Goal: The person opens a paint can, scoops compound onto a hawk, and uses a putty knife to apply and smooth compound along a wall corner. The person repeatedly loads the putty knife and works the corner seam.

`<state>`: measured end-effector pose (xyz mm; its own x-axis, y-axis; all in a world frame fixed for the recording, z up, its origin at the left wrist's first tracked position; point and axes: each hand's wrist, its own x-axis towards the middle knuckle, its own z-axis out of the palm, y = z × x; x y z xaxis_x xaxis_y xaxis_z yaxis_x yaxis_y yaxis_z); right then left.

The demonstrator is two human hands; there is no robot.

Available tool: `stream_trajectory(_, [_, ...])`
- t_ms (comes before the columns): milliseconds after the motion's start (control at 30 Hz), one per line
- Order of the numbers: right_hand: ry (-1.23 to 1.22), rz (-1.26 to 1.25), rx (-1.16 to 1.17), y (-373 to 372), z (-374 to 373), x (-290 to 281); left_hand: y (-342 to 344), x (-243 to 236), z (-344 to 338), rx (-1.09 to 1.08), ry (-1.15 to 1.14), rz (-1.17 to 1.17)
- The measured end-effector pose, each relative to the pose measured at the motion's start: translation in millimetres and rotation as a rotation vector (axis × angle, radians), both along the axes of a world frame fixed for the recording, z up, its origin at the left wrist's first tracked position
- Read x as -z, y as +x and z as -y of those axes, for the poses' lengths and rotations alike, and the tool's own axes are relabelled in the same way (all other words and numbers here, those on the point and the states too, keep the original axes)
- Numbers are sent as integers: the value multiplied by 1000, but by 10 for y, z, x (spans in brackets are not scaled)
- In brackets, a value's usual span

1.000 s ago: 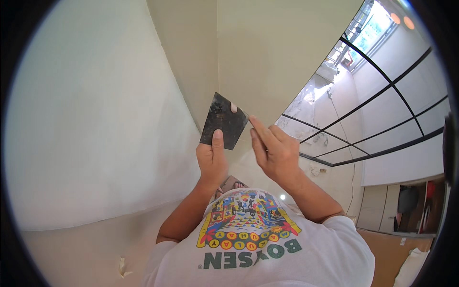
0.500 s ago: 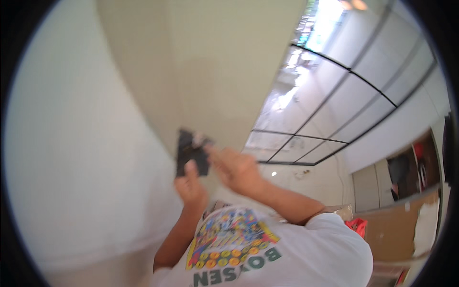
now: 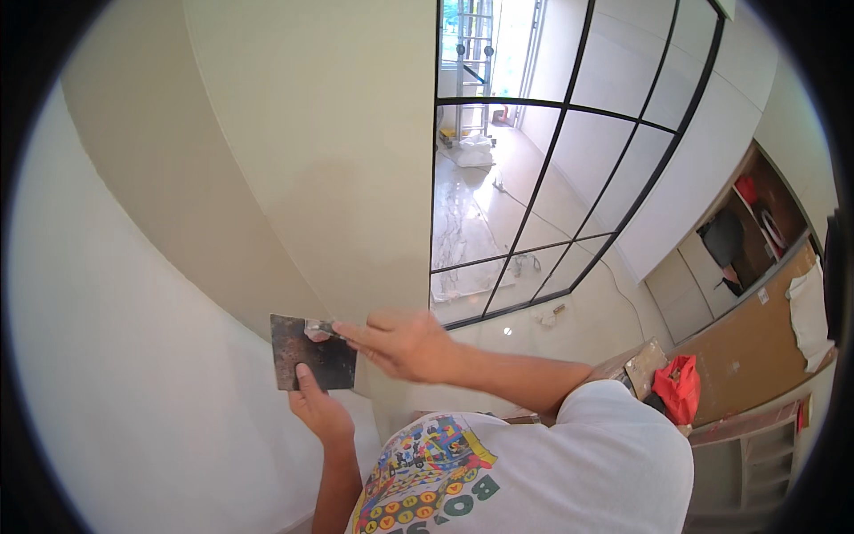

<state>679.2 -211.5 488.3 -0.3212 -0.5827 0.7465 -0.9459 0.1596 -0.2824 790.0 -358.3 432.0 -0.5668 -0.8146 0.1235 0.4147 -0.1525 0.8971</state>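
Observation:
My left hand (image 3: 322,415) grips a thin, dark, square plate (image 3: 331,369) by its lower edge, the thumb lying on top of it. Smudges mark the plate's face. In my right hand (image 3: 405,347) is a small putty knife (image 3: 318,329), its whitish, smeared end over the plate's upper edge; whether it touches the plate I cannot tell. The fingers of the right hand are closed around its handle and a little blurred. Beyond the plate rises a beige wall (image 3: 338,133), meeting a white surface (image 3: 116,338) on the left.
A black-framed glass partition (image 3: 511,254) stands to the right, with a ladder (image 3: 474,71) seen through it. A cable (image 3: 620,294) runs along the tiled floor. Farther right are a red bag (image 3: 678,390), a brown board (image 3: 756,334) and an open shelf (image 3: 761,209).
Both hands and the plate have shifted left and lower in the picture. The view has turned, so the partition looks more upright. The putty knife's whitish end now shows more clearly.

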Motion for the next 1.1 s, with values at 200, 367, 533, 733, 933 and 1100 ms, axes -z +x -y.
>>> stream_trajectory(200, [-79, -204, -243, -648, -200, -143, -66, -260, 139, 464, 751, -61])
stream_trajectory(367, [11, -145, -244, -599, -253, 27, -198, -280, 107, 551, 631, -80])
stream_trajectory(533, [74, -133, -122, -640, -434, 116, -236, -365, 81, 599, 530, -94])
stream_trajectory(733, [-309, 650, -37, -599, -630, 89, -367, -383, 80, 447, 255, -235])
stream_trajectory(933, [-577, 1475, -242, -142, -330, 42, -478, -241, 37, 238, 22, -241])
stream_trajectory(1100, [-636, 1570, -273, 40, -52, 123, -391, -223, -40, 244, -298, -127])
